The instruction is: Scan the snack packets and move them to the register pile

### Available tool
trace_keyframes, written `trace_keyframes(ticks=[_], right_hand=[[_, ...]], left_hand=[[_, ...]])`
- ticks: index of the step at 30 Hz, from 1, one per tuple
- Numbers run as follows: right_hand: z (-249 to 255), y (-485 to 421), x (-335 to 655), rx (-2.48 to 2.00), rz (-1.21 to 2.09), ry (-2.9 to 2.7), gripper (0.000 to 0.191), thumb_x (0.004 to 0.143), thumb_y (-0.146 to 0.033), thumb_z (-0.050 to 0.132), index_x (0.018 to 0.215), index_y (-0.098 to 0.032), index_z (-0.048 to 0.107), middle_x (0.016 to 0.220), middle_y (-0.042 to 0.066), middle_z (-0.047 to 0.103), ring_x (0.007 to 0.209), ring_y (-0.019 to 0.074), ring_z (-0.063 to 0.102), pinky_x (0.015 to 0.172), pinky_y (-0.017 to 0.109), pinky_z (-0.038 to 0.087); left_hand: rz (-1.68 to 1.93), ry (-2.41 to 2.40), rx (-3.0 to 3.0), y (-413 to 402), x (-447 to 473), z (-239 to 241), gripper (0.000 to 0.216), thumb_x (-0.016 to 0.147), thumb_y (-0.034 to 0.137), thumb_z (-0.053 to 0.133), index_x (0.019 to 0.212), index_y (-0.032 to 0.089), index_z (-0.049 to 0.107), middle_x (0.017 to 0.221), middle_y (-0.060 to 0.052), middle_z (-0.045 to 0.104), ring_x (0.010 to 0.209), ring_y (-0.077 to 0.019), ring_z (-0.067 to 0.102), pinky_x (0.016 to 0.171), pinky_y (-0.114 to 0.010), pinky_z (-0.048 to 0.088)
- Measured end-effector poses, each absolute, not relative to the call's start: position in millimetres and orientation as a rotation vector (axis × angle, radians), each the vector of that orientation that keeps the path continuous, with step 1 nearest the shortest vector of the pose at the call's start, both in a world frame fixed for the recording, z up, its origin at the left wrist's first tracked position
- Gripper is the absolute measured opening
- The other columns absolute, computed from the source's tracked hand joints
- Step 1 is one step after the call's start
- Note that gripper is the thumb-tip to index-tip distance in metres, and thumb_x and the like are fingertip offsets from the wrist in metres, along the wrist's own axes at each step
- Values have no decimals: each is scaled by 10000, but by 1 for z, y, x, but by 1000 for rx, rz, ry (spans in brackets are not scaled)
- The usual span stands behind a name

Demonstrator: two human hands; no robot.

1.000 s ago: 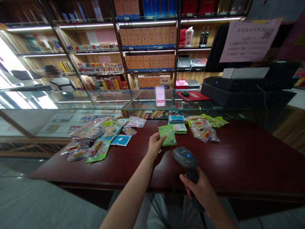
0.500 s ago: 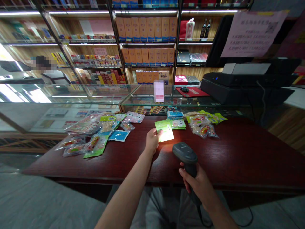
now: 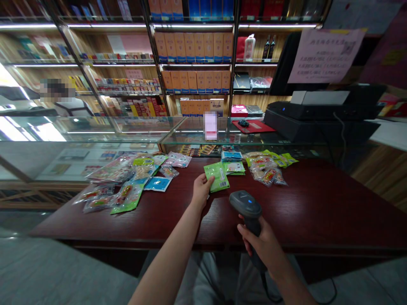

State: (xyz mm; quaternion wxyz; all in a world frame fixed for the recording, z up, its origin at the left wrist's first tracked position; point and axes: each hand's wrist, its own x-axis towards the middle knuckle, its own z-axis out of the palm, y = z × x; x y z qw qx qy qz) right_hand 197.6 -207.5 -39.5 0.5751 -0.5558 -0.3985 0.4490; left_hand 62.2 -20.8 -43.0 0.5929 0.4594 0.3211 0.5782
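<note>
My left hand pinches the near-left corner of a green snack packet, held just above the dark red table with its barcode label showing. My right hand is wrapped around the handle of a dark grey barcode scanner; its head points at the packet from just below and to the right. A blue light glows on the scanner's top.
Several snack packets lie spread on the table's left, and others sit at the back right. A glass counter runs behind, with a black printer on its right. Shelves of boxes line the wall. A person sits far left.
The scanner's bright light on the green packet half a second ago has gone out. The packet and both hands have stayed almost in place.
</note>
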Motion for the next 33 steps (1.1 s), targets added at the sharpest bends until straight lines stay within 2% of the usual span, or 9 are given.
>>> trace_keyframes(ticks=[3, 6, 9, 14, 18, 20, 25, 33], right_hand=[[-38, -206, 202, -1293, 1029, -939, 454, 711, -474, 729, 1005, -165, 575, 476, -93, 526, 317, 91, 440, 294, 189, 349], [-36, -204, 206, -1268, 1019, -940, 447, 724, -455, 728, 1022, -163, 567, 493, -89, 536, 333, 94, 456, 305, 192, 365], [-33, -203, 209, -1256, 1041, -909, 447, 722, -455, 730, 1011, -153, 572, 475, -93, 533, 334, 92, 455, 310, 189, 371], [-30, -200, 211, -1225, 1110, -831, 486, 695, -477, 739, 1004, -137, 581, 455, -98, 536, 310, 84, 441, 299, 182, 358], [-29, -196, 211, -1219, 1154, -785, 507, 665, -487, 759, 989, -137, 589, 438, -99, 532, 302, 78, 433, 294, 175, 349], [-29, -194, 211, -1213, 1172, -768, 512, 658, -492, 762, 986, -140, 586, 437, -100, 532, 302, 74, 430, 291, 170, 346], [-31, -188, 213, -1208, 1212, -733, 518, 640, -504, 771, 970, -154, 579, 438, -97, 535, 293, 74, 433, 279, 163, 337], [-33, -185, 216, -1186, 1253, -742, 477, 667, -479, 763, 964, -160, 570, 452, -100, 544, 298, 64, 433, 280, 152, 334]], left_hand=[[1350, 770, 1078, -21, 62, -43, 525, 601, 473, 815, 927, 105, 630, 812, -89, 735, 713, -213, 696, 706, -342, 562], [1344, 831, 1098, -20, 62, -42, 510, 644, 513, 771, 920, 120, 600, 774, -67, 715, 631, -189, 672, 587, -313, 562], [1313, 885, 1079, -19, 62, -39, 487, 667, 504, 753, 930, 135, 574, 814, -69, 706, 638, -181, 666, 540, -301, 561], [1310, 856, 1190, -7, 70, -25, 464, 661, 375, 760, 1033, 165, 578, 1001, -74, 696, 789, -203, 678, 632, -342, 574], [1375, 1086, 1843, 13, 84, -7, 213, 750, 230, 652, 949, 176, 705, 914, -50, 680, 856, -189, 633, 775, -316, 518], [1338, 1225, 2200, 22, 92, 1, 207, 789, 181, 605, 944, 199, 741, 900, -52, 658, 876, -185, 602, 819, -306, 479], [1013, 1410, 2650, 40, 116, 4, 273, 897, 209, 499, 1020, 216, 742, 953, -78, 627, 922, -207, 549, 833, -310, 428], [528, 1534, 2835, 47, 137, -8, 308, 947, 269, 422, 1114, 236, 679, 1091, -94, 575, 1048, -235, 492, 834, -319, 407]])
